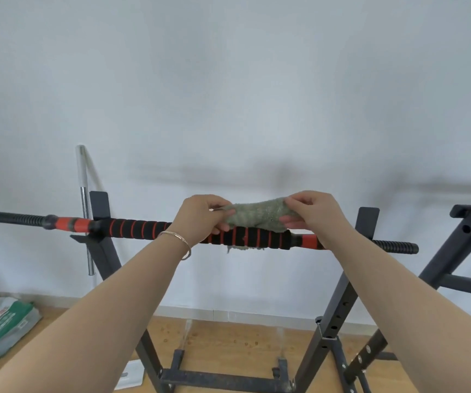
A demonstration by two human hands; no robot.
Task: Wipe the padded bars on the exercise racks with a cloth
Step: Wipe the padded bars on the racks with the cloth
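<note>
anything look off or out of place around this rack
Nothing damaged or spilled. A bare steel bar leans against the wall behind the left upright, not racked. A printed sack lies slumped on the floor, far left. The cloth draped over the padded bar has a ragged edge hanging below.

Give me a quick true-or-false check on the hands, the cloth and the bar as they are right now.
1. The left hand and the right hand both pinch the green cloth. True.
2. The green cloth lies on the floor. False: it is draped over the padded bar, and a bit of it shows below the bar.
3. The padded bar rests across the black rack. True.
4. The left wrist is bare. False: it wears a thin bracelet.
5. A steel bar leans on the wall at the right side of the rack. False: it stands at the left side.
</note>
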